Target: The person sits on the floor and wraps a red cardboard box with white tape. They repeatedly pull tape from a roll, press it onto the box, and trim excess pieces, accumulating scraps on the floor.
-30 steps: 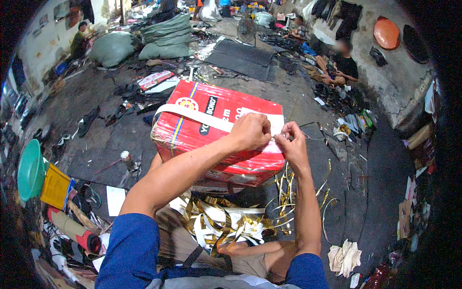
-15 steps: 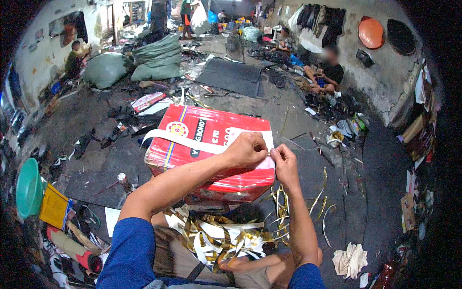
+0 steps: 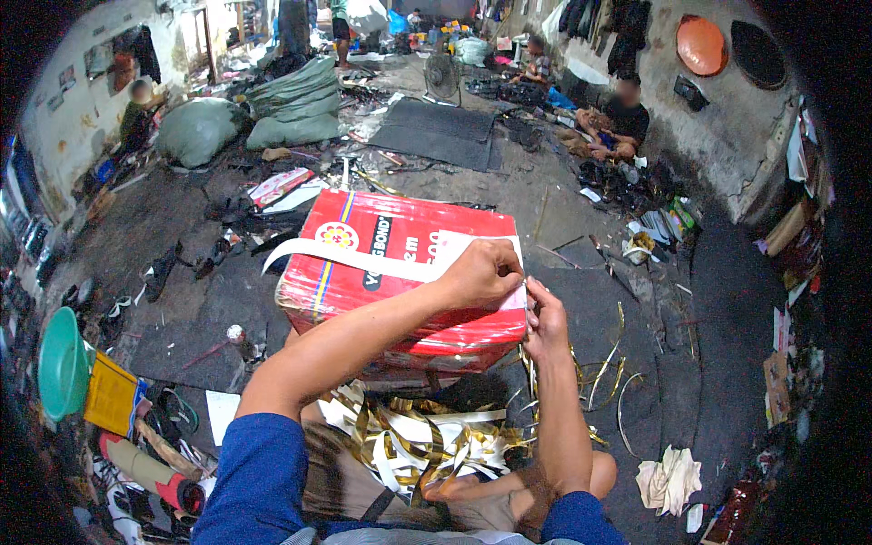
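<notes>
A red cardboard box (image 3: pixel 363 211) wrapped in shiny film stands before me, with a pale sheet (image 3: pixel 507 320) on its right part. Across its top runs a white strip (image 3: pixel 368 262), its free left end curling past the box's edge. My left hand (image 3: pixel 486 274) is closed over the strip's right part, fingertips pinched together. Close beside it, at the box's right edge, my right hand (image 3: pixel 547 318) has thumb and forefinger pinched; what lies between them is too small to make out. A heap of white and gold strips (image 3: pixel 427 445) lies over my lap.
To the left are a green basin (image 3: pixel 62 363) and a yellow container (image 3: pixel 113 391). A crumpled cloth (image 3: pixel 670 481) lies at right. Farther off are green sacks (image 3: pixel 200 132), a dark mat (image 3: pixel 431 133), a fan (image 3: pixel 441 77), scattered scraps and several seated people.
Both hands have shifted slightly right, and the right hand has dropped a little, with a small gap now between the fingertips. The strip still lies across the box.
</notes>
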`<action>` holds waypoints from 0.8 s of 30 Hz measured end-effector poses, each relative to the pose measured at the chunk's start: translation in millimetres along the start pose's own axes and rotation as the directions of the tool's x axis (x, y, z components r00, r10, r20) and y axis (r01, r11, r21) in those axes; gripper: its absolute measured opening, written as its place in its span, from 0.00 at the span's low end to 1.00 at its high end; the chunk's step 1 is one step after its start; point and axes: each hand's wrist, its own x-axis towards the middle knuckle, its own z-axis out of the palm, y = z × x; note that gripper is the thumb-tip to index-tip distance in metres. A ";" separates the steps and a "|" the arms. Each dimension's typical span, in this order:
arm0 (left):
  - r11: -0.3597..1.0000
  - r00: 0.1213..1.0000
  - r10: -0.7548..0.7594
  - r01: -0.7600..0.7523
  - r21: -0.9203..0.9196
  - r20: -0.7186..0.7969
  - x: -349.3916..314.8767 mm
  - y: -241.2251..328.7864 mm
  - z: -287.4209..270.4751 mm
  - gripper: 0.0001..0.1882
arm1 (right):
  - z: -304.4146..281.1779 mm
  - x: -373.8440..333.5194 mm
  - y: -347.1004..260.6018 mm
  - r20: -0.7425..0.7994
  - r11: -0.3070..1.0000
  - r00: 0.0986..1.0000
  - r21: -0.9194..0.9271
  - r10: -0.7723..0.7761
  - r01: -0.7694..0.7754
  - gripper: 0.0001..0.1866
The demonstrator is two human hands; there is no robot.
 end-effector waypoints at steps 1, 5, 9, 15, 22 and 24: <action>1.000 1.000 0.015 -0.015 0.011 -0.003 -0.6 -1.6 1.2 0.07 | -4.9 -0.4 0.5 0.000 1.000 1.000 -0.009 0.013 -0.013 0.10; 0.999 1.000 -0.025 0.025 -0.032 0.014 5.9 3.6 2.0 0.06 | 12.8 -6.1 -41.2 -0.070 0.926 0.994 -0.374 -0.081 0.049 0.23; 0.993 0.995 -0.095 0.094 -0.074 -0.003 2.0 7.6 3.4 0.04 | 34.8 36.3 -48.6 0.049 0.175 0.835 -0.969 -0.548 0.172 0.27; 0.993 0.994 -0.113 0.112 -0.033 -0.014 -1.6 8.0 0.8 0.05 | 21.8 55.6 -26.6 0.095 0.161 0.807 -0.960 -0.583 0.229 0.15; 0.985 0.984 -0.174 0.174 0.005 0.023 -0.5 2.6 1.8 0.05 | -21.3 64.0 25.1 -0.049 0.417 0.784 -0.867 -0.618 0.274 0.13; 0.983 0.983 -0.181 0.181 0.010 0.021 0.3 4.8 -0.2 0.04 | -34.4 66.9 42.8 -0.101 0.468 0.797 -0.850 -0.595 0.242 0.13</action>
